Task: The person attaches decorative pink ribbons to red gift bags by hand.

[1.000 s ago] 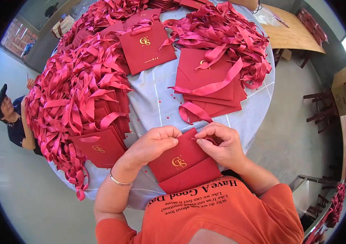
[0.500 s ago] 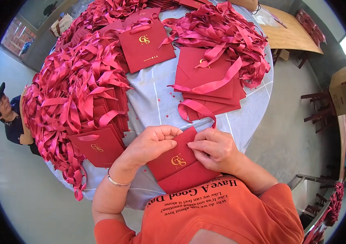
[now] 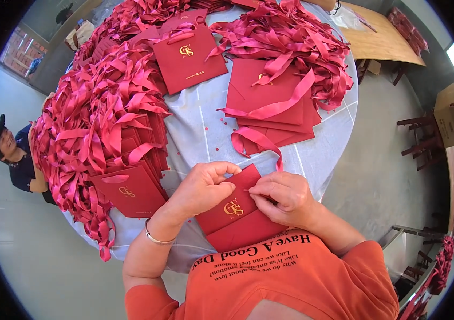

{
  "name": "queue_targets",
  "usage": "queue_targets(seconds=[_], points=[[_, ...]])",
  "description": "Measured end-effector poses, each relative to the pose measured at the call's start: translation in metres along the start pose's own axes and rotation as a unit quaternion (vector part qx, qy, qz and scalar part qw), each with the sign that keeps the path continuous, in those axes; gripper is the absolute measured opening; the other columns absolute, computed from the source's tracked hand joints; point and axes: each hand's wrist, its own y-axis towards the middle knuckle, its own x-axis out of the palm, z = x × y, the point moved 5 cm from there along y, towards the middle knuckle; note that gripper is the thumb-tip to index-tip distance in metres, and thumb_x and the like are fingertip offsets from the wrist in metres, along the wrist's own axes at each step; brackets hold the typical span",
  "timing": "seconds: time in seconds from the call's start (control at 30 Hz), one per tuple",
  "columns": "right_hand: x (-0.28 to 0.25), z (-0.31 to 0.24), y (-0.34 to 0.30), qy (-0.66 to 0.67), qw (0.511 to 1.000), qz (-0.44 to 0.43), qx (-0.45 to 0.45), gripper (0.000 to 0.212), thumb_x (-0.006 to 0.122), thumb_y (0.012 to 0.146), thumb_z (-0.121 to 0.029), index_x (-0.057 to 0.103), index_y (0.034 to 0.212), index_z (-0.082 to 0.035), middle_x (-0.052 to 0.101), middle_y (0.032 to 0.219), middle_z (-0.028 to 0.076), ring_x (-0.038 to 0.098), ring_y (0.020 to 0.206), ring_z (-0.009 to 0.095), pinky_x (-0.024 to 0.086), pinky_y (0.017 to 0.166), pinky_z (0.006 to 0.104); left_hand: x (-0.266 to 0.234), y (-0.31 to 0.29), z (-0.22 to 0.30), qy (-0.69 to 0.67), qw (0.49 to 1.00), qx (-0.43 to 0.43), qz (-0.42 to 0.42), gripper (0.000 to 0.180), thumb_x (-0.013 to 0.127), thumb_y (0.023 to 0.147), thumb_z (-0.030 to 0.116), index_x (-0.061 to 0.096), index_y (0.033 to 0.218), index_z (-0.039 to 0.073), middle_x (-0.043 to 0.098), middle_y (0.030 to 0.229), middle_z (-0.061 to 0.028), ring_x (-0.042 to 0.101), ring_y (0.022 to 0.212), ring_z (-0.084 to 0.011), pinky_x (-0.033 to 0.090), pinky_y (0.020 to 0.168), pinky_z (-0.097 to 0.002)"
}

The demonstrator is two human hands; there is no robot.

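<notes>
A dark red paper gift bag [image 3: 242,220] with a gold emblem lies folded flat against the front of my orange shirt. My left hand [image 3: 204,188] is closed on its upper left edge, thumb on the front. My right hand [image 3: 285,196] pinches at the bag's upper right, where a small pale tip shows between thumb and forefinger; I cannot make out whether it is cord or ribbon. A loop of pink-red ribbon [image 3: 259,140] rises from behind my right fingers toward a stack of red bags [image 3: 275,98] beyond.
Bags with ribbon handles heap up on the left [image 3: 104,106] of the round, white-covered table [image 3: 200,128]. One bag [image 3: 190,61] lies apart at the far middle, and tangled ribbons [image 3: 301,48] cover the far right. A person in a dark cap [image 3: 13,149] is at the left. Cartons [image 3: 449,120] stand at the right.
Both hands keep their hold on the bag, which has shifted very slightly. The fingers of my right hand have moved a little at its upper edge.
</notes>
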Motion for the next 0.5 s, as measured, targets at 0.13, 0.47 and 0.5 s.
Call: queue_targets(seconds=[0.13, 0.47, 0.5], points=[[0.001, 0.004, 0.002, 0.014, 1.000, 0.000, 0.028, 0.016, 0.076, 0.070, 0.003, 0.069, 0.084, -0.001, 0.069, 0.080, 0.010, 0.068, 0.068, 0.024, 0.055, 0.057, 0.0316, 0.000, -0.002, 0.005, 0.009, 1.000, -0.016, -0.008, 0.034, 0.046, 0.086, -0.009, 0.064, 0.114, -0.002, 0.068, 0.083, 0.0007, 0.059, 0.070, -0.0012, 0.047, 0.058, -0.0183], [0.002, 0.005, 0.002, 0.002, 0.999, 0.006, 0.041, 0.017, 0.076, 0.070, 0.004, 0.071, 0.086, -0.001, 0.069, 0.080, 0.010, 0.068, 0.068, 0.022, 0.055, 0.057, 0.0308, -0.001, -0.005, 0.008, 0.033, 0.999, -0.027, 0.009, 0.041, 0.044, 0.086, -0.009, 0.063, 0.122, -0.003, 0.070, 0.090, -0.0029, 0.062, 0.077, -0.0038, 0.051, 0.065, -0.0199], [0.004, 0.005, 0.002, -0.003, 0.999, -0.003, 0.041, 0.016, 0.076, 0.070, 0.003, 0.072, 0.085, -0.002, 0.069, 0.080, 0.009, 0.068, 0.068, 0.022, 0.055, 0.057, 0.0307, -0.003, -0.003, 0.005, 0.034, 0.999, -0.020, 0.006, 0.041, 0.045, 0.086, -0.008, 0.063, 0.123, -0.004, 0.069, 0.091, -0.0025, 0.062, 0.077, -0.0034, 0.051, 0.065, -0.0199]])
